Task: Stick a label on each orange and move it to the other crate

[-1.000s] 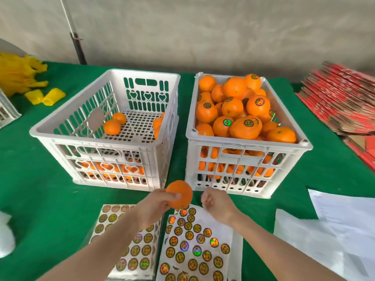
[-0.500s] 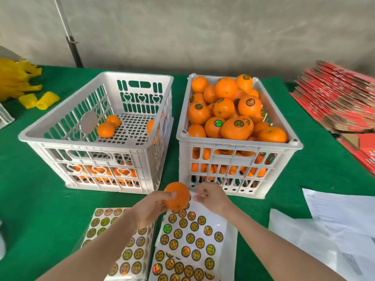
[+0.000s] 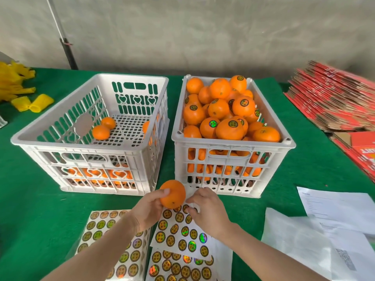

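1. Surface (image 3: 30, 209): green cloth. It carries two white crates side by side, with label sheets laid in front of them, nearest you.
2. Right crate (image 3: 233, 142): heaped above the rim with oranges (image 3: 229, 128). Many show a round label on top, so read this as the finished crate. The bulk of the job looks done.
3. Left crate (image 3: 60, 144): the supply crate, nearly run out. Two bare oranges (image 3: 100, 132) sit at its left wall and another (image 3: 146, 126) against the right wall. More show through the near slots along the bottom. Only a low layer is left to label.
4. Label sheets (image 3: 182, 230): most rows are full, so there are plenty of labels for what remains. A second sheet (image 3: 105, 230) lies under your left forearm.
5. Left hand (image 3: 147, 211): your fingers and thumb are curled round the orange in hand (image 3: 174, 194). You hold it above the top edge of the sheets, just in front of the gap between the crates. No label shows on its visible face.
6. Right hand (image 3: 207, 209): your fingers (image 3: 190, 209) are drawn together, pinching at a label (image 3: 185, 207) on the top row of the sheet. Whether it is off the backing cannot be told.
7. Judgement: this orange is mid-cycle. It needs its label pressed on, then it goes into the right crate.
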`<state>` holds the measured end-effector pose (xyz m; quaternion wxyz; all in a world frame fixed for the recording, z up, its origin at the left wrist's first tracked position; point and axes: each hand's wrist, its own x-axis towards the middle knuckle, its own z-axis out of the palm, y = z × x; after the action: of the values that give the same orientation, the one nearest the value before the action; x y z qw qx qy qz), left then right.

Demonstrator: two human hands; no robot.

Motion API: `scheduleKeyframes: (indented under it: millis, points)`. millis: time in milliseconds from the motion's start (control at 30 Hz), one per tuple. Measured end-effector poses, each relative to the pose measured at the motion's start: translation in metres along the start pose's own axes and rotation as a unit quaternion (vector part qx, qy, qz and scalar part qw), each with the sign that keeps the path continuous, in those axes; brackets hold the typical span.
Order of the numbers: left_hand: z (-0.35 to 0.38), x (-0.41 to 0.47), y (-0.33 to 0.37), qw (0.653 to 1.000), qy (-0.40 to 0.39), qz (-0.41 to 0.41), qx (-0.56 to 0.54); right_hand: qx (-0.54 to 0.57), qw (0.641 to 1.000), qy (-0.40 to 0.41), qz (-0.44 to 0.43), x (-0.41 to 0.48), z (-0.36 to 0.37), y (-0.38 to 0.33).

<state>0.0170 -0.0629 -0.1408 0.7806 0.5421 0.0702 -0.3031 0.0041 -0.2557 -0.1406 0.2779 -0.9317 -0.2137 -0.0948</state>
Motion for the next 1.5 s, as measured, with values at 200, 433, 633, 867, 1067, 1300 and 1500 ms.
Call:
scheduleKeyframes:
  millis: [200,433,633,867,1067,1300,1500]
  points:
    - [0.000,-0.002,-0.002,1.000,0.005,0.002,-0.024,0.028,0.999,0.015,-0.032,-0.004,0.000,-0.008]
    - [0.001,-0.006,0.003,1.000,0.006,-0.012,-0.014,0.067,0.997,0.025,-0.027,-0.005,-0.001,-0.015]
    - [-0.006,-0.011,0.005,0.998,-0.019,-0.047,0.039,0.179,0.975,0.004,0.133,-0.008,-0.003,-0.011]
    - [-0.005,-0.023,0.012,0.963,0.060,-0.005,0.264,0.329,0.907,-0.015,0.263,-0.004,-0.024,-0.017]
    - [0.009,-0.026,0.013,0.989,0.007,0.047,0.138,0.355,0.920,-0.057,0.153,0.001,-0.036,-0.039]
    - [0.022,-0.028,0.016,1.000,0.005,0.025,0.001,0.227,0.971,-0.032,0.076,0.002,-0.032,-0.042]
    - [0.030,-0.031,0.022,0.999,0.018,0.023,0.032,0.119,0.992,0.024,0.035,0.001,-0.026,-0.043]
